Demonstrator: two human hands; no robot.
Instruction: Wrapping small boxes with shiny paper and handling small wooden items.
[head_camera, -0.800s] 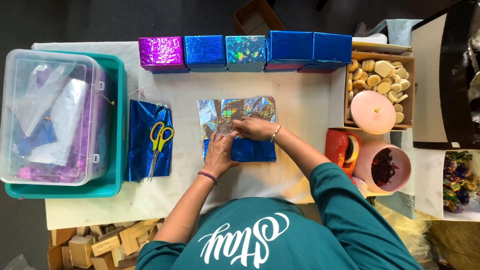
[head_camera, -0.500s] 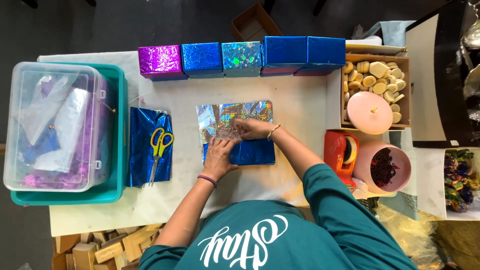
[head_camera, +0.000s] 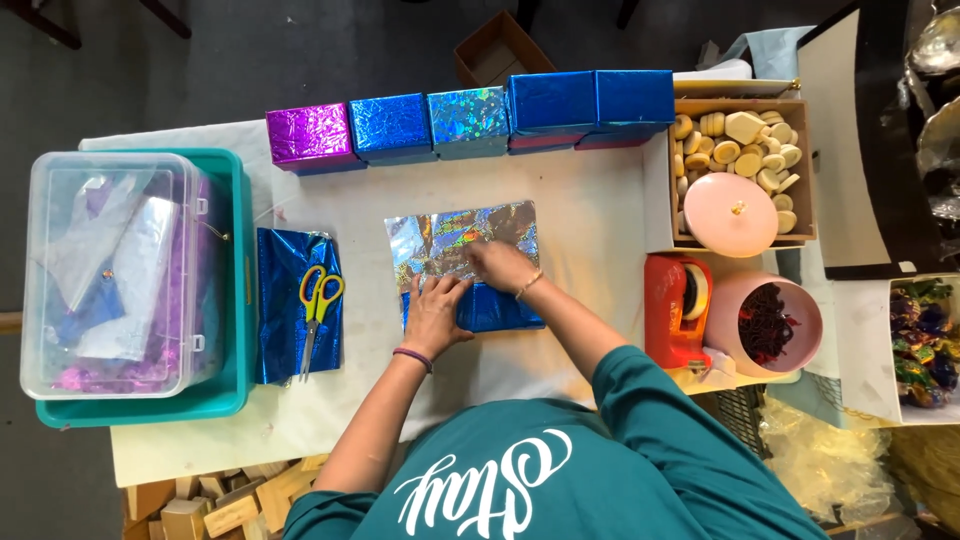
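**A:** Since the earlier frame the right hand (head_camera: 500, 263) has slid a bit left along the fold; left hand (head_camera: 436, 310) hasn't budged, lying spread flat on the blue-wrapped box (head_camera: 497, 308)

**B:** yeah, pinning it mid-table while right fingertips press the holographic foil sheet (head_camera: 450, 240) down. White table cover (head_camera: 600, 220), dark floor at the far side, wrapped boxes (head_camera: 460, 122) lined along the far edge

White-covered table (head_camera: 600, 200) on dark grey floor (head_camera: 200, 60) — evenly lit.
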